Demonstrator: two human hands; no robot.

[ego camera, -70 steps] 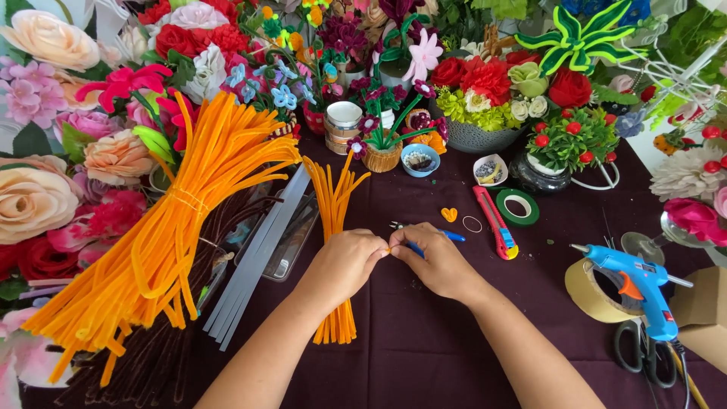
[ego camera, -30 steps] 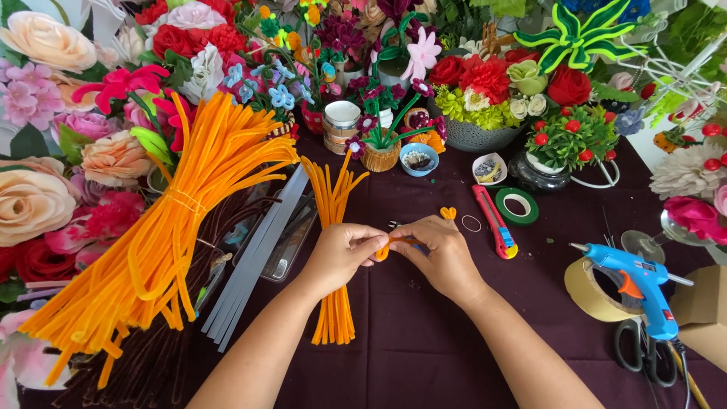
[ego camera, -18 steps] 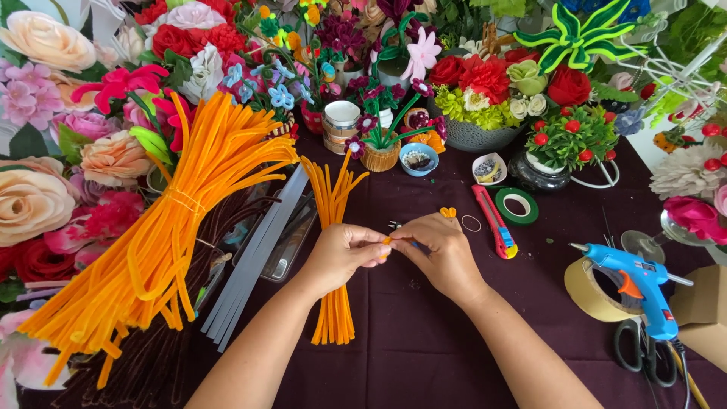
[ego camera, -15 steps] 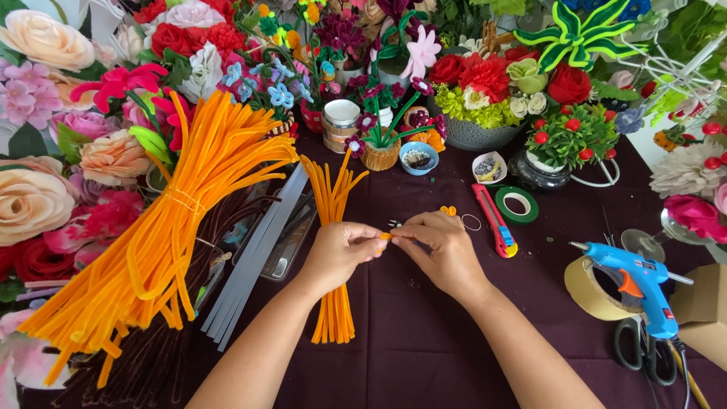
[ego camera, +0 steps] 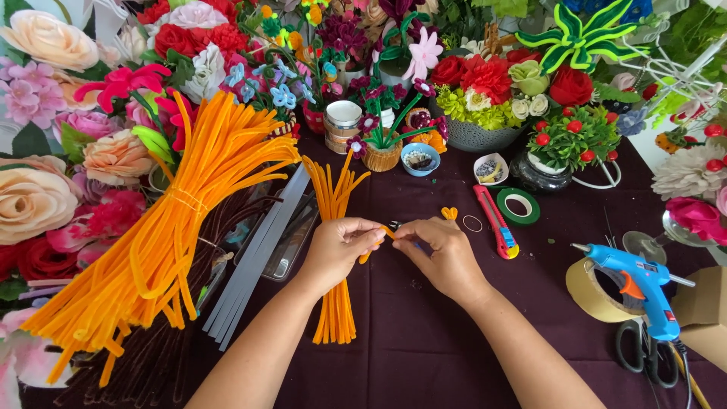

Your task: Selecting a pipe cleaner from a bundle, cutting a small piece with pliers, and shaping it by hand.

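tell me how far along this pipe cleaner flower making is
Done: one small orange heart-shaped piece lies finished on the dark cloth. In hand: the left hand and right hand pinch a short orange pipe cleaner piece between them, bending it. Left: a small bunch of orange pipe cleaners under the left hand and a big tied bundle lie unused, so it looks early.

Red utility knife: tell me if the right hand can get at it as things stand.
Probably yes. The red utility knife lies on bare cloth just right of the right hand, nothing between them. But that hand, with the left hand, pinches a short orange pipe cleaner.
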